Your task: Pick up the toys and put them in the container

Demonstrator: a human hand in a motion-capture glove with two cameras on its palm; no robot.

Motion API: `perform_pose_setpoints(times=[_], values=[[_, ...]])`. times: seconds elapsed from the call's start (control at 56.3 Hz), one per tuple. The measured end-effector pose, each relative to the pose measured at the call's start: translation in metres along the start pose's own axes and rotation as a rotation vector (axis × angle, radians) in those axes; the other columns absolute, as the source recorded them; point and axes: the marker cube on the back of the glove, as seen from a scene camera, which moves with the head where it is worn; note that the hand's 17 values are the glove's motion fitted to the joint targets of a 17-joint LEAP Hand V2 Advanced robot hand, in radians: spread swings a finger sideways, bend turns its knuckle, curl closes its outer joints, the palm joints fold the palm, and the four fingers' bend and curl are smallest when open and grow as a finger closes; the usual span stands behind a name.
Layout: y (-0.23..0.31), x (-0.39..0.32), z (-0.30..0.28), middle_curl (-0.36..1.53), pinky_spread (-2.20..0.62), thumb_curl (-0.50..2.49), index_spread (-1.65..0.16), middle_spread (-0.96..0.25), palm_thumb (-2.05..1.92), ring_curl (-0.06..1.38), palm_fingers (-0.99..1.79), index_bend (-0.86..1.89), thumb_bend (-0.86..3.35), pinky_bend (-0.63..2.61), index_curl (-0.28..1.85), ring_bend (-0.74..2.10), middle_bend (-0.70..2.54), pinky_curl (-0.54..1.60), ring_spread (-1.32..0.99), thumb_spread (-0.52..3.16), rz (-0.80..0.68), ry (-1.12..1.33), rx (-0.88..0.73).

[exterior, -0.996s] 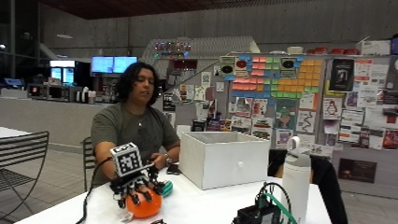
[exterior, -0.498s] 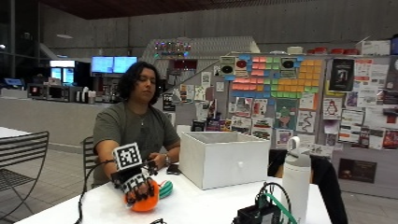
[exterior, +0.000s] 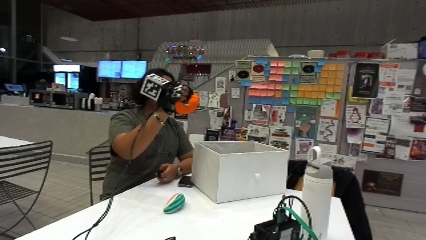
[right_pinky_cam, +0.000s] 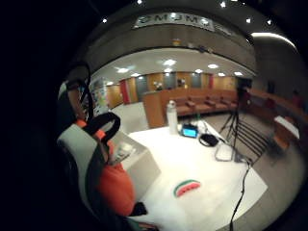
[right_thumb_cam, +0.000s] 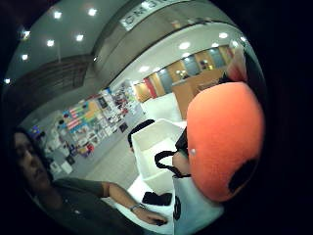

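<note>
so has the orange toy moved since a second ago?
Yes. The gloved right hand has lifted the orange toy from the table to head height, well above the rim of the white container, still on the person's side.

Orange toy (exterior: 189,105) aloft, watermelon toy (exterior: 174,203) tabled

Orange toy (exterior: 190,105), white container (exterior: 239,169), green-and-red striped watermelon toy (exterior: 174,203), white table (exterior: 200,220).
</note>
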Motion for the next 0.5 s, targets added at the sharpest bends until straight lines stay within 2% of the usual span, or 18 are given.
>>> perform_pose_setpoints(times=[0.018, 0.071, 0.089, 0.124, 0.196, 0.267, 0.302, 0.498], values=[[-0.013, 0.006, 0.008, 0.73, -0.4, 0.69, -0.44, -0.47, 0.61, 0.6, 1.04, 0.35, 0.1, 1.2, 0.62, 1.28, 0.86, 0.58, -0.45, 0.85, 0.018, 0.064, 0.027], [-0.059, 0.026, 0.037, 0.75, -0.4, 0.71, -0.44, -0.47, 0.6, 0.61, 1.03, 0.37, 0.08, 1.2, 0.65, 1.29, 0.87, 0.58, -0.45, 0.83, 0.258, 0.216, 0.049], [-0.071, 0.031, 0.047, 0.76, -0.4, 0.71, -0.44, -0.47, 0.6, 0.61, 1.03, 0.37, 0.08, 1.2, 0.66, 1.29, 0.87, 0.58, -0.45, 0.83, 0.296, 0.224, 0.042], [-0.089, 0.038, 0.063, 0.77, -0.4, 0.72, -0.44, -0.47, 0.61, 0.62, 1.02, 0.37, 0.07, 1.2, 0.68, 1.29, 0.87, 0.58, -0.45, 0.82, 0.294, 0.228, 0.018], [-0.105, 0.049, 0.094, 0.79, -0.4, 0.75, -0.44, -0.47, 0.61, 0.63, 1.01, 0.37, 0.06, 1.21, 0.71, 1.3, 0.87, 0.59, -0.45, 0.81, 0.101, 0.243, -0.051], [-0.128, 0.06, 0.123, 0.82, -0.4, 0.76, -0.44, -0.47, 0.61, 0.63, 1.0, 0.37, 0.04, 1.22, 0.74, 1.3, 0.87, 0.59, -0.44, 0.79, 0.323, 0.288, -0.063], [-0.137, 0.065, 0.135, 0.83, -0.4, 0.77, -0.45, -0.48, 0.61, 0.64, 1.0, 0.37, 0.03, 1.23, 0.76, 1.3, 0.87, 0.59, -0.44, 0.79, 0.375, 0.298, -0.071], [-0.156, 0.091, 0.172, 0.87, -0.4, 0.82, -0.46, -0.48, 0.61, 0.65, 0.96, 0.35, 0.0, 1.24, 0.84, 1.3, 0.85, 0.59, -0.44, 0.77, 0.355, 0.298, -0.166]])
